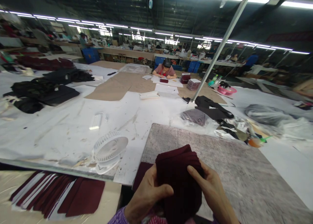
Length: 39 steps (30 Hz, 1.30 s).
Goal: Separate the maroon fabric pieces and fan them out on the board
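A thick stack of dark maroon fabric pieces [179, 181] is held up between both hands, close in front of me. My left hand [151, 191] grips its left side, thumb lying across the near face. On the right edge, my right hand [207, 181] is closed around the stack with its thumb on the front. Under and behind the stack lies a grey mottled board [234, 171]. Another maroon piece [141, 173] rests at the board's left edge, partly hidden by my left hand.
Maroon and white pieces [61, 194] lie fanned out on a cream surface at lower left. A white fan [110, 150] stands on the white table [68, 129]. A metal pole [220, 47] rises at right, near dark cloth [210, 108]. Across the table sits a person [165, 69].
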Each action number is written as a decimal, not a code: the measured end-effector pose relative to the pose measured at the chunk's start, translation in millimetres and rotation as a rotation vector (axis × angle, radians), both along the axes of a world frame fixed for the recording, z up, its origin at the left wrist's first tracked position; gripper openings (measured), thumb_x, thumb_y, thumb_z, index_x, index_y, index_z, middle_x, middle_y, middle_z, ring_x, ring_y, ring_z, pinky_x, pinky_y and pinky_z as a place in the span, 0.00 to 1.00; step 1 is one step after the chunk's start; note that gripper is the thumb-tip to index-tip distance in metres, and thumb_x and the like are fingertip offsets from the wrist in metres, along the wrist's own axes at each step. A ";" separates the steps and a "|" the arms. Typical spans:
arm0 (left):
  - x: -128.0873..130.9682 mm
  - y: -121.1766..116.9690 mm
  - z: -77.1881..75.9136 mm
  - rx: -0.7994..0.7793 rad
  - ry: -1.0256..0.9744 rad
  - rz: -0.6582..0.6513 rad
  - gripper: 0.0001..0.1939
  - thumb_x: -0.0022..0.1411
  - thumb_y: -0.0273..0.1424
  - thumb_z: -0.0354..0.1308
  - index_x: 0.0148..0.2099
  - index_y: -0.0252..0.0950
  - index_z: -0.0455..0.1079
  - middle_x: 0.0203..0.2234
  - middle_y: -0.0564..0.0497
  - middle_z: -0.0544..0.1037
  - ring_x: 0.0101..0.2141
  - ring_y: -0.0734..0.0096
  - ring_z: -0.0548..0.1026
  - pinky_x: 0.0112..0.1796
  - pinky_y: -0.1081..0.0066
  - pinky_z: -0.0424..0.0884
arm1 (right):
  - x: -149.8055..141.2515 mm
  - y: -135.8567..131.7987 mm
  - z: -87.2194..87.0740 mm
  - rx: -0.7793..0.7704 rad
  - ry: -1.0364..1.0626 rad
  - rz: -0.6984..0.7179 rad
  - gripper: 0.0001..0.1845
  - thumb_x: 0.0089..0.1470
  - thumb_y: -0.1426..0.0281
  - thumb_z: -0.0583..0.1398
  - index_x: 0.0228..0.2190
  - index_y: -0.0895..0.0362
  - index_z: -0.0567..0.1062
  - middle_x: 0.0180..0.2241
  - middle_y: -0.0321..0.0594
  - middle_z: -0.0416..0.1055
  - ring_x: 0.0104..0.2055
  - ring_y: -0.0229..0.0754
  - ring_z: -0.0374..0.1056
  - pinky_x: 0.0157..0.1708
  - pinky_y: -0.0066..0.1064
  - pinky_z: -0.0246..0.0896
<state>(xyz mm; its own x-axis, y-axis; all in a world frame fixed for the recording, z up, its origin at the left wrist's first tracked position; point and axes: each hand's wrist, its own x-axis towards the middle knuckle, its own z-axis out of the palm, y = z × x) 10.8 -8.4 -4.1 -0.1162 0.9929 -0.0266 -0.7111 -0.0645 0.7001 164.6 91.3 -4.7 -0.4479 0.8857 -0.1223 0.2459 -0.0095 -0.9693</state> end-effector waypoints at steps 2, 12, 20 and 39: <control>3.1 0.2 -1.0 -0.055 0.070 0.015 0.25 0.50 0.28 0.65 0.52 0.39 0.68 0.45 0.46 0.77 0.45 0.55 0.73 0.46 0.62 0.67 | -0.3 -0.9 -0.3 -0.001 -0.003 0.004 0.20 0.49 0.59 0.62 0.43 0.55 0.75 0.43 0.42 0.75 0.48 0.52 0.68 0.49 0.40 0.63; 3.6 0.4 -10.6 -0.153 0.255 -0.003 0.18 0.59 0.29 0.57 0.52 0.38 0.68 0.42 0.49 0.78 0.42 0.64 0.74 0.47 0.63 0.66 | 1.8 6.5 1.3 0.720 -0.096 0.109 0.16 0.51 0.67 0.61 0.44 0.48 0.69 0.58 0.42 0.54 0.59 0.52 0.52 0.55 0.50 0.53; 8.4 -1.2 -5.0 -0.141 0.564 -0.099 0.15 0.60 0.25 0.52 0.48 0.37 0.72 0.33 0.52 0.78 0.33 0.70 0.71 0.33 0.73 0.65 | -10.3 4.5 24.1 0.801 -0.180 0.369 0.10 0.51 0.68 0.61 0.38 0.49 0.71 0.56 0.41 0.56 0.58 0.53 0.52 0.52 0.49 0.55; 3.0 5.4 -3.0 -0.134 0.191 0.236 0.22 0.58 0.28 0.58 0.56 0.39 0.65 0.44 0.48 0.78 0.46 0.62 0.73 0.48 0.64 0.67 | 4.4 7.5 5.4 0.003 0.058 0.268 0.15 0.53 0.61 0.59 0.41 0.52 0.75 0.43 0.39 0.74 0.46 0.49 0.68 0.45 0.36 0.64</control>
<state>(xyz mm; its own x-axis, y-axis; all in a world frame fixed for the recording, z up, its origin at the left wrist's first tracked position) 13.7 -3.0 -7.0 -0.3579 0.9272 -0.1108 -0.5424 -0.1098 0.8329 168.9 98.7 0.7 -0.6723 0.7351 -0.0872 0.1834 0.0513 -0.9817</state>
